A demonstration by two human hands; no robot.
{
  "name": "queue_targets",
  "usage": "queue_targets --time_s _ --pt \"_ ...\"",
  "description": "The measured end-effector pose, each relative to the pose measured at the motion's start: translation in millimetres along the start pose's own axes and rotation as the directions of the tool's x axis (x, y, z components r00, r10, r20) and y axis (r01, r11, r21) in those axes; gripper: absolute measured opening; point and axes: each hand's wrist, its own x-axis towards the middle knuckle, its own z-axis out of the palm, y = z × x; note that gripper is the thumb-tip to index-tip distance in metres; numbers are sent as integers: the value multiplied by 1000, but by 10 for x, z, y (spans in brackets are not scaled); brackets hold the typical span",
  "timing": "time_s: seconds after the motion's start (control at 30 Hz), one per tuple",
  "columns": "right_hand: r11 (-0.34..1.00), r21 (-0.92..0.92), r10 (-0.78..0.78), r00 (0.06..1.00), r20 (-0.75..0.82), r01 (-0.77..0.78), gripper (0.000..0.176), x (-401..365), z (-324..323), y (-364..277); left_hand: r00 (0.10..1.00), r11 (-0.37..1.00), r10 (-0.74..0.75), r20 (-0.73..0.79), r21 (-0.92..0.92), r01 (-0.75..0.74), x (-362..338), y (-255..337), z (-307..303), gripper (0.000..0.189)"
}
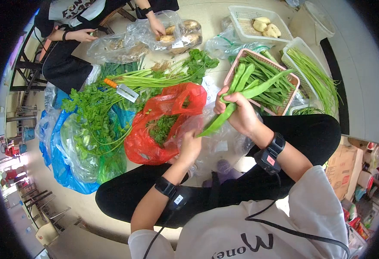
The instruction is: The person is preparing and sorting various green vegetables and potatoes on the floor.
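Note:
Several broad, flat green bean pods (242,79) are bunched in my right hand (240,113), whose fingers are wrapped round them. One pod slants down and left out of that fist. At its lower tip my left hand (190,147) is closed in a pinch, beside the red plastic bag (144,144) holding leafy greens (162,128). Just beyond my right hand is a pink basket (296,83) filled with more green beans (267,98). A clear plastic bag (221,144) lies below my hands, between my legs.
Celery-like greens (96,108) and an orange-handled peeler (122,90) lie at left on bags. Another person's hand (156,26) touches a clear bag of brownish vegetables (191,38). White baskets (240,30) and a pale bucket (316,21) stand at the back right.

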Motion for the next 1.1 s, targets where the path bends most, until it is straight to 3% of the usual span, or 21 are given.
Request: queue_targets --time_s 0.03,0.13,0.2,0.3,0.4,0.5,0.57,0.6,0.73,0.77,0.83,1.0,1.1 --pt "1000 -22 -16 1000 24 17 16 -17 0 -53 998 1000 -28 -58 1 28 8 -43 -27 21" --pt "995 -31 -92 994 53 94 17 -26 40 -251 952 886 -306 -26 -373 274 -45 -20 -229 27" --pt "998 22 -55 995 80 53 17 16 -63 -335 927 826 -347 -143 -515 230 -19 43 -271 25" --pt "989 -150 19 1000 -1 -19 21 30 -136 -266 869 730 -405 -284 -673 121 14 145 -345 29" --pt "941 -317 115 993 -25 -117 22 53 -211 -94 784 588 -601 -159 -751 299 -29 376 -336 35" --pt "829 -485 271 958 -90 -280 19 26 -237 57 805 617 -578 -135 -718 323 -16 395 -267 40" --pt "674 -667 349 933 -94 -319 20 16 -284 129 942 798 -243 -232 -599 58 -59 468 -204 38" --pt "568 -763 373 923 -97 -310 23 9 -312 180 963 844 -63 -263 -528 -89 -109 542 -212 37" --pt "158 -968 364 923 -129 -197 33 -23 -324 290 913 924 309 -265 -143 -354 -202 738 -246 24" --pt "56 -984 343 929 -142 -171 33 -42 -290 289 900 908 346 -265 -146 -393 -228 800 -220 23" --pt "-98 -990 307 943 -129 -104 32 -46 -307 357 913 902 274 -301 -249 -353 -171 745 -179 23" --pt "-135 -989 313 945 -93 -53 30 -64 -249 326 970 833 -15 -244 -539 -123 -74 783 -348 22" --pt "-120 -993 321 946 -36 4 32 -68 -295 331 964 725 -45 -263 -672 -150 -24 826 -454 17"
